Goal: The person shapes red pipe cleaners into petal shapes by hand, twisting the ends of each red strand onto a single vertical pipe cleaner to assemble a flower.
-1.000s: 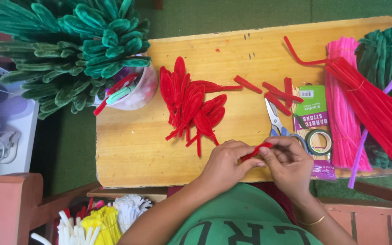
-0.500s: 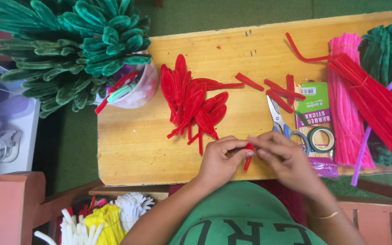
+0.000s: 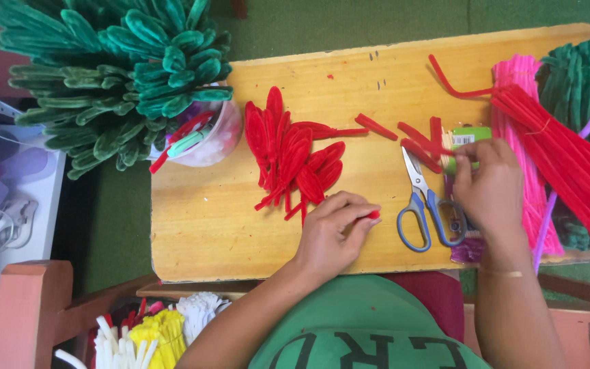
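My left hand [image 3: 334,232] rests on the wooden board [image 3: 213,225], its fingers closed on a folded red pipe-cleaner petal [image 3: 373,214] whose tip shows at the fingertips. Just beyond it lies a pile of red petals [image 3: 293,158]. My right hand [image 3: 490,184] reaches over short red pipe-cleaner pieces [image 3: 423,142] and a green packet [image 3: 466,139], fingertips touching the pieces. Blue-handled scissors [image 3: 421,205] lie between the two hands.
A cluster of green pipe-cleaner leaves [image 3: 114,72] stands in a clear cup [image 3: 206,140] at the board's left. Bundles of pink [image 3: 524,130], red [image 3: 568,164] and green pipe cleaners [image 3: 575,85] lie on the right. White and yellow ones [image 3: 158,328] are below left.
My hands have parted. The right one moved away to the right, up to the short red pieces by the green packet. The left stays near the board's front with the petal.
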